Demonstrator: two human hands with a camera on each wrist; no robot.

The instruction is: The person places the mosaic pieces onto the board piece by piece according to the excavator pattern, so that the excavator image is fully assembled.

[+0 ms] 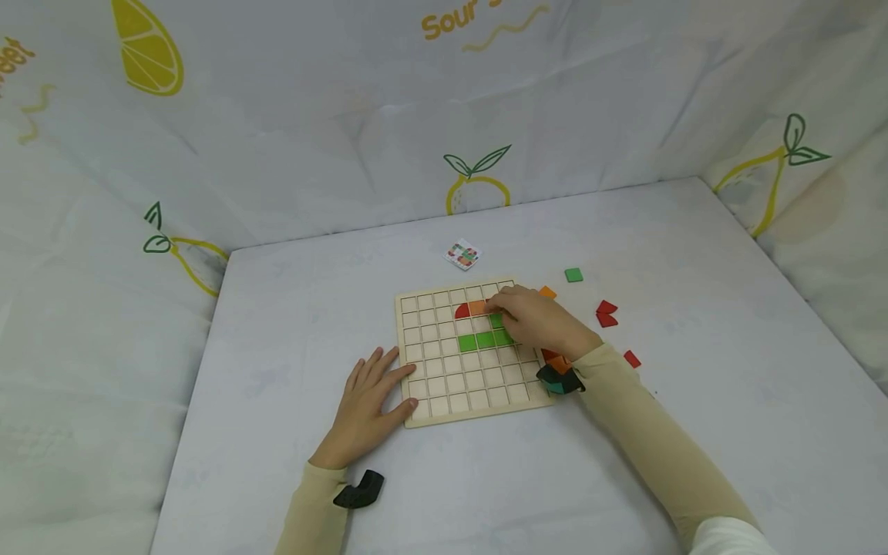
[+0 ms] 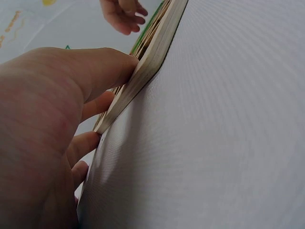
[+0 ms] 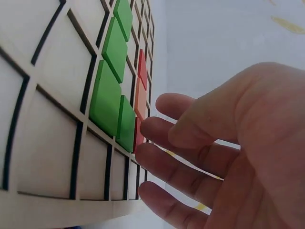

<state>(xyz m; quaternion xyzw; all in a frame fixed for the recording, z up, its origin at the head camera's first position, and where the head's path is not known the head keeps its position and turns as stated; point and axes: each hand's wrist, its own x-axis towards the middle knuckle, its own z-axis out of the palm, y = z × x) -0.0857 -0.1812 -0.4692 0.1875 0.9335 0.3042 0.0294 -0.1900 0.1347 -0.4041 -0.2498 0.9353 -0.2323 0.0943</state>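
A wooden grid board (image 1: 437, 385) lies on the table with several green square tiles (image 1: 485, 340) in its cells. Behind them sit a rounded red tile (image 1: 462, 311) and an orange tile (image 1: 476, 307). My left hand (image 1: 364, 408) rests at the board's left edge, fingers spread, thumb and index on the rim. Over the board's upper right is my right hand (image 1: 537, 316), its fingers loosely bent. In the right wrist view its fingertips are at a red tile (image 3: 138, 133) behind the green ones, with nothing visible between thumb and fingers.
Behind the board lies a small patterned card (image 1: 462, 254). To the right are a loose green tile (image 1: 573, 274), an orange tile (image 1: 547, 292) and red tiles (image 1: 607, 314). More red and orange pieces (image 1: 557, 361) lie partly hidden under the right wrist. Printed cloth walls (image 1: 388, 139) surround the table.
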